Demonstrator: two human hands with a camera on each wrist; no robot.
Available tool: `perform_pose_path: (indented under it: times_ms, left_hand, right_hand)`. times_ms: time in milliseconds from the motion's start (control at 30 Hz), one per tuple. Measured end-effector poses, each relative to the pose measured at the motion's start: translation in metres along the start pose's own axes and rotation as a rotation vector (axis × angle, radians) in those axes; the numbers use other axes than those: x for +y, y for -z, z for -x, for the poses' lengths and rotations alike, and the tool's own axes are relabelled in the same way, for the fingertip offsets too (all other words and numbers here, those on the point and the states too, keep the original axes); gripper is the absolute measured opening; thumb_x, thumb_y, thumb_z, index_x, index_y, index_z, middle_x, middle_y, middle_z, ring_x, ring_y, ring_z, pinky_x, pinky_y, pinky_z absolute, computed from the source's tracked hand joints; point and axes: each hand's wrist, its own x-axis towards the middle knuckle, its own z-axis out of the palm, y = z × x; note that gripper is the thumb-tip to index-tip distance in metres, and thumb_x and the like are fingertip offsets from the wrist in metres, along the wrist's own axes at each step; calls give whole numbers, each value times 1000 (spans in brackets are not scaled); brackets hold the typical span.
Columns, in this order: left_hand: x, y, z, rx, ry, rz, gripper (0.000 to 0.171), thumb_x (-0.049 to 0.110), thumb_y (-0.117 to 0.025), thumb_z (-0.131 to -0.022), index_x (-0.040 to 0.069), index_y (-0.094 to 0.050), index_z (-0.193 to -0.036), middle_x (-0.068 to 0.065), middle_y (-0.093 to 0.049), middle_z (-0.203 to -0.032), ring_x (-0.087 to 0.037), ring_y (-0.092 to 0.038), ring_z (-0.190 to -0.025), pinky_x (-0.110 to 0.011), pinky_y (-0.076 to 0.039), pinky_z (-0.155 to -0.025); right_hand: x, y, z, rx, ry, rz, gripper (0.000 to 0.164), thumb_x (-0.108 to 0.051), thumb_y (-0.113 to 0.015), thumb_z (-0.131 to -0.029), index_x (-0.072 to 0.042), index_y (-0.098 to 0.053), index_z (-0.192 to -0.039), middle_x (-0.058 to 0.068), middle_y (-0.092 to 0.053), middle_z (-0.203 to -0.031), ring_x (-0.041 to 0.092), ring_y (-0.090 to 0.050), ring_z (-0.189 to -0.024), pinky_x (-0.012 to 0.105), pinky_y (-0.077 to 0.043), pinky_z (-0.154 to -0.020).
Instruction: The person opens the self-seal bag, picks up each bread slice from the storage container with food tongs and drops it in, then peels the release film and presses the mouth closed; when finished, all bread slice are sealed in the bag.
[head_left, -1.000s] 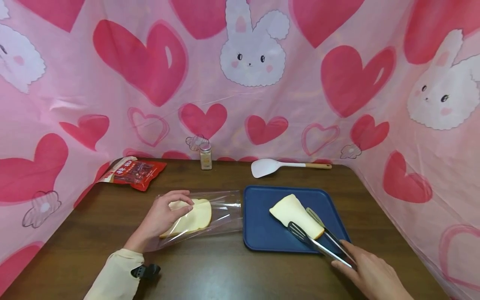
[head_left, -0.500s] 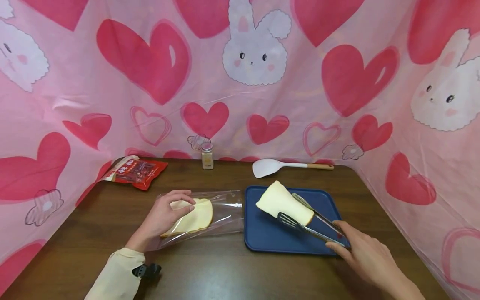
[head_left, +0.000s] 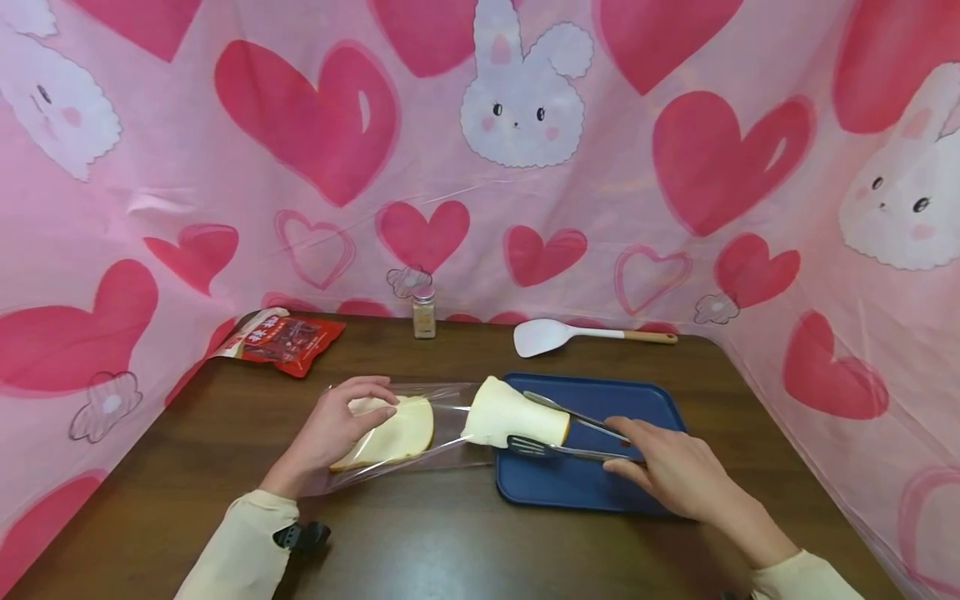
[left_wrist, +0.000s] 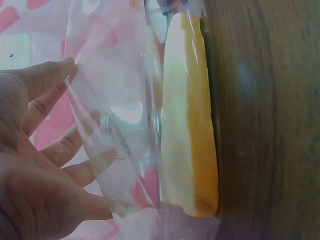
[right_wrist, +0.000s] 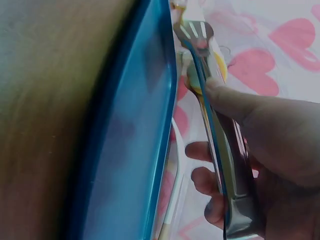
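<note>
With thumb and fingertip, my left hand [head_left: 341,429] pinches the film of a clear plastic bag [left_wrist: 112,90] and lifts it up from the rest. Inside that bag lies one slice of bread [head_left: 408,429]; its yellow crust [left_wrist: 202,130] shows along the edge in the left wrist view. My right hand [head_left: 678,471] grips metal tongs [head_left: 592,455] with dark slotted heads. Clamped between those heads is a second bread slice [head_left: 513,412], curved by the squeeze, its far end overlapping the bag's mouth. Below it is a blue tray [head_left: 592,492].
A white spatula [head_left: 543,336] with a wooden handle lies behind the tray. To its left stands a small spice jar [head_left: 423,317], and a red food packet [head_left: 288,342] lies at the back left. A heart-patterned cloth [head_left: 525,192] encloses the table.
My right hand has carried the tongs and bread slice leftward from over the tray to the bag's mouth. The left hand keeps its pinch on the bag. The head view has shifted slightly.
</note>
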Motion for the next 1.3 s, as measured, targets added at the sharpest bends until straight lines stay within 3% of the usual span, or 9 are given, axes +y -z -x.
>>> perform_pose_path:
  times_ms: [267,467,633,767,900,1033,1300]
  left_hand:
    - [2,-6,0,44,-62,-67,13,17,-78,-95,17,-81,-107,-14,-66,-144,-44,-54,-141,-77,-10,-121]
    - [2,-10,2,61,-61,-84,11,17,-79,-95,19,-81,-105,-12,-68,-141,-41,-57,-138,-68,-35,-116]
    - [2,-13,3,27,-65,-90,13,16,-79,-95,16,-81,-107,-15,-67,-142,-41,-57,-139,-64,-44,-114]
    - [0,-17,2,-30,-52,-154,24,22,-82,-92,17,-79,-115,-17,-64,-146,-44,-54,-140,-68,-40,-115]
    - [1,-21,2,-71,-48,-247,35,27,-85,-90,17,-78,-123,-18,-62,-148,-46,-52,-142,-79,-22,-118]
    - [1,-24,3,-68,-52,-304,33,27,-86,-89,17,-80,-120,-17,-63,-146,-44,-52,-141,-85,-8,-116]
    - [1,-28,2,-19,-86,-331,14,22,-84,-90,18,-85,-104,-15,-68,-141,-43,-58,-135,-84,-16,-116]
  right_hand:
    - [6,4,-17,-117,60,-60,57,-55,-72,-95,-19,-67,-139,7,-75,-130,32,-74,-115,54,-62,-83]
    - [8,8,-29,-141,96,-95,56,-54,-73,-94,-19,-68,-137,5,-76,-127,30,-74,-112,54,-61,-85]
    - [10,4,-38,-153,127,-123,55,-53,-75,-93,-21,-68,-137,-1,-76,-123,24,-73,-106,50,-60,-85]
    - [10,1,-42,-170,136,-142,55,-54,-75,-93,-22,-68,-137,-4,-76,-118,20,-70,-101,45,-58,-81]
    - [8,0,-43,-180,144,-162,55,-53,-75,-94,-21,-67,-138,-8,-73,-109,15,-65,-93,37,-53,-75]
    - [7,-2,-44,-179,143,-179,55,-51,-76,-94,-21,-66,-139,-14,-67,-97,13,-62,-89,30,-48,-72]
    - [7,-4,-44,-174,144,-202,55,-53,-75,-94,-21,-66,-138,-20,-58,-87,5,-56,-82,25,-42,-68]
